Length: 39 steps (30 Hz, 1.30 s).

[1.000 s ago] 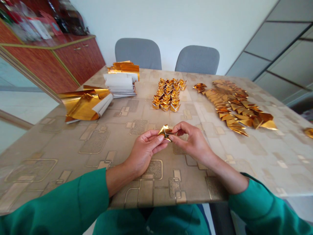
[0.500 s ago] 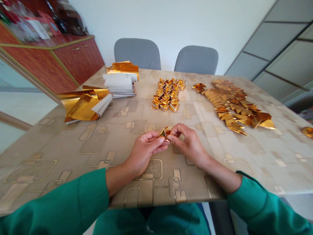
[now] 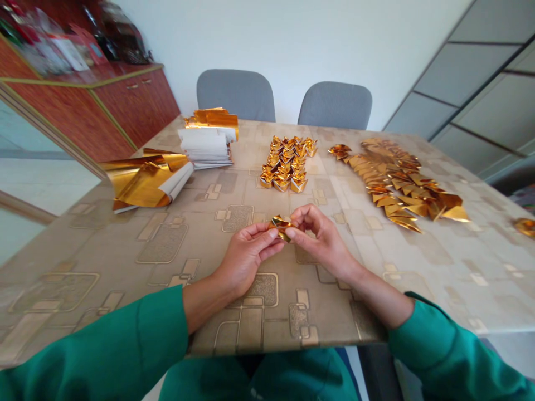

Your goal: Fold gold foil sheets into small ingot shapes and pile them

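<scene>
Between my two hands is a small folded gold foil paper piece [image 3: 281, 223], held just above the table near its front. My left hand [image 3: 249, 253] pinches its left side between thumb and fingers. On the other side, my right hand [image 3: 321, 239] grips the right end with thumb and forefinger. Beyond them stand rows of finished-looking gold paper ingots [image 3: 284, 164], packed close together. To the right lies a spread heap of flat folded gold paper pieces [image 3: 395, 181].
Loose gold foil sheets [image 3: 144, 178] lie at the left, beside a stack of white-backed paper [image 3: 205, 146]. Two grey chairs [image 3: 235, 94] stand behind the patterned table [image 3: 184, 312]. A wooden cabinet [image 3: 134, 106] is at the far left. Another gold piece [image 3: 525, 226] sits at the right edge.
The folded gold paper has turned in my fingers, and its top now looks wider and flatter. Both hands keep hold of it in nearly the same place.
</scene>
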Each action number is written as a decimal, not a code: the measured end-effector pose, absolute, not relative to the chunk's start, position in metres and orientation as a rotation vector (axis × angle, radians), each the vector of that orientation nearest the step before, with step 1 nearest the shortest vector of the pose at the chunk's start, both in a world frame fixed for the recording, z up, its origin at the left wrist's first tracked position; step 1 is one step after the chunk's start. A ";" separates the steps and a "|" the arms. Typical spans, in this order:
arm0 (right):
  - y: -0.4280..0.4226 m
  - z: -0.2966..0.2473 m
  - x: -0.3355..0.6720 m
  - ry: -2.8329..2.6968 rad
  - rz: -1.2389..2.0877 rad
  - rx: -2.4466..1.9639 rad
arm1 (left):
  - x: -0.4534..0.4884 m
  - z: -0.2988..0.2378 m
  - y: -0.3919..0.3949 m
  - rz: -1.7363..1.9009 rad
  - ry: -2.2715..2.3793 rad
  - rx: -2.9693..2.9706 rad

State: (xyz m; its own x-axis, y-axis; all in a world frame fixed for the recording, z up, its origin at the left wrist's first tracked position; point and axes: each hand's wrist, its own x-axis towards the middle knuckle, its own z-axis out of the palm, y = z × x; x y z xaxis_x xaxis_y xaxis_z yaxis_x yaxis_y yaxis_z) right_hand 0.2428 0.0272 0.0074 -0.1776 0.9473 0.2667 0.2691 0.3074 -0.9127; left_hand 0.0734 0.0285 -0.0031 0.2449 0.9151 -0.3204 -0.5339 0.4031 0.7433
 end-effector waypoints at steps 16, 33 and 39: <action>0.024 0.010 0.246 -1.723 0.919 -1.149 | 0.073 -0.001 0.027 1.069 0.810 0.621; 0.026 0.010 0.248 -1.671 0.940 -1.217 | 0.070 0.000 0.027 1.030 0.817 0.616; 0.026 0.006 0.246 -1.652 0.899 -1.221 | 0.072 0.001 0.025 1.001 0.807 0.653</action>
